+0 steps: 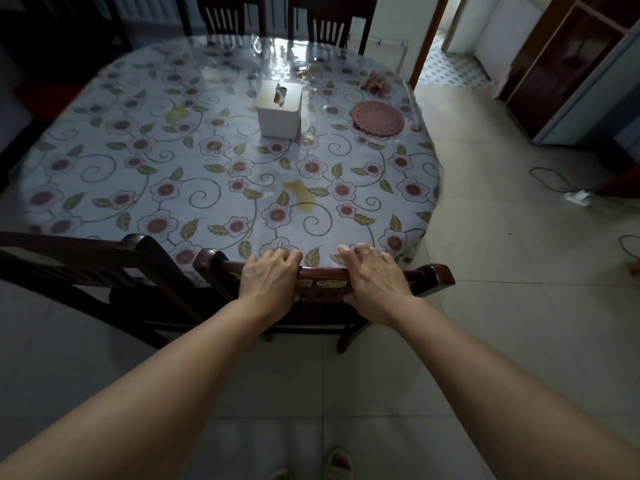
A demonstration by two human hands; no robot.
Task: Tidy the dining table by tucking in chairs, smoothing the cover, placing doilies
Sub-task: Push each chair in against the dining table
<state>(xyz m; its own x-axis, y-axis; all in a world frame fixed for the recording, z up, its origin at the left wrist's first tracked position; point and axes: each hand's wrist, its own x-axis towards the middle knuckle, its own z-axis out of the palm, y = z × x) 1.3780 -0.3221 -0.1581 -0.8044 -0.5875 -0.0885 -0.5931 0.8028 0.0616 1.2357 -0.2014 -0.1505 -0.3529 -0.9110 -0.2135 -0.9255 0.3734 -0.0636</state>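
A dark wooden chair (pixel 434 276) stands at the near edge of the dining table, its top rail against the table edge. My left hand (pixel 268 278) and my right hand (pixel 374 284) both grip that top rail, fingers curled over it. The table wears a floral cover (pixel 194 168) under a clear plastic sheet. A round pink doily stack (pixel 378 118) lies at the far right of the table, with a smaller crumpled pink piece (pixel 375 83) beyond it.
A white tissue box (pixel 280 109) stands near the table's middle. A second chair (pixel 104 258) sits to the left, two more (pixel 221 15) at the far side. A power strip with cable (pixel 577 196) lies on the tiled floor at right; a doorway is at the far right.
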